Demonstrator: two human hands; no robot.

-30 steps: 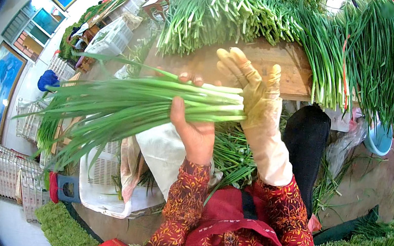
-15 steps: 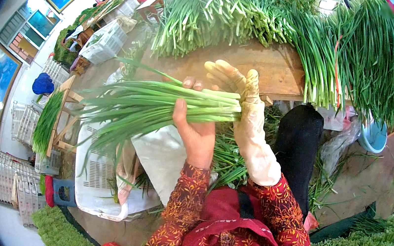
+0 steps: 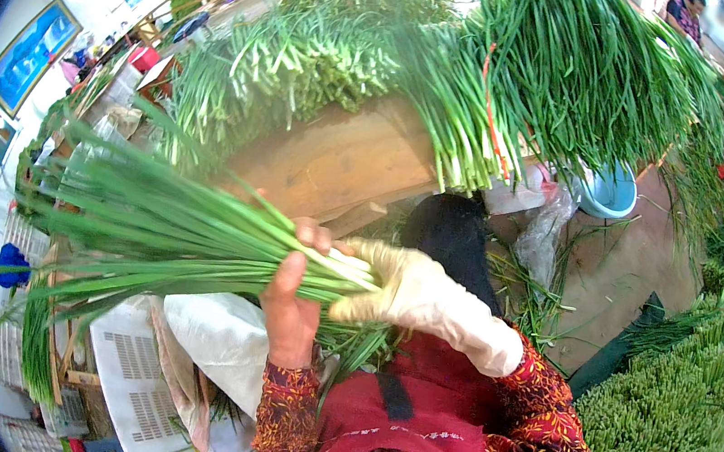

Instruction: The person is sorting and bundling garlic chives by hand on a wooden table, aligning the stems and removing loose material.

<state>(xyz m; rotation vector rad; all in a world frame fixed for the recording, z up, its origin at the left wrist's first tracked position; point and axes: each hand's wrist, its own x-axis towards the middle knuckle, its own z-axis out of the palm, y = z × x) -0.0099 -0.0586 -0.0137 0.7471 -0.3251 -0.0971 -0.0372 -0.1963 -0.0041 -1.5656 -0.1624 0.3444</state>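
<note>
A bunch of long green chives [image 3: 195, 245] lies sideways across my front, pale cut ends to the right and blurred leaf tips fanning left. My bare left hand [image 3: 291, 294] is closed round its stems, the thumb on the near side. My right hand [image 3: 400, 286], in a cream glove, curls its fingers and thumb over the cut ends. Beyond my hands is a wooden bench [image 3: 336, 145] with chives heaped along its far side. At its right end rests a pile of chives with a red tie [image 3: 492, 106].
A white plastic crate [image 3: 131, 379] with a pale cloth [image 3: 219, 335] stands at the near left. A light-blue bucket [image 3: 609, 193] and clear plastic bag [image 3: 543, 236] sit on the right. Trimmed bundles [image 3: 674, 423] spread over the near right. Another person [image 3: 685, 14] is at the far right.
The gloved right hand has gone from flat and upright against the cut ends to curled over them. The bunch sits lower and further left. My view has turned right.
</note>
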